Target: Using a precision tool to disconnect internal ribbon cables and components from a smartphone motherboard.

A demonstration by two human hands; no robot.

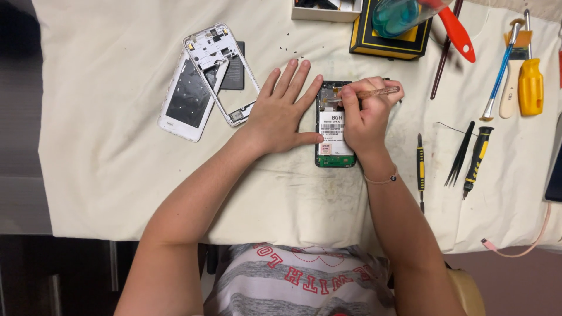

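The opened phone (pixel 335 126) lies flat on the cloth-covered table (pixel 105 117), between both hands. The left hand (pixel 281 114) presses beside it, fingers spread; the right hand (pixel 366 117) has fingers clamped on a screwdriver (pixel 369 93) at its top edge. It looks light, stiff and fragile, best held by its edges
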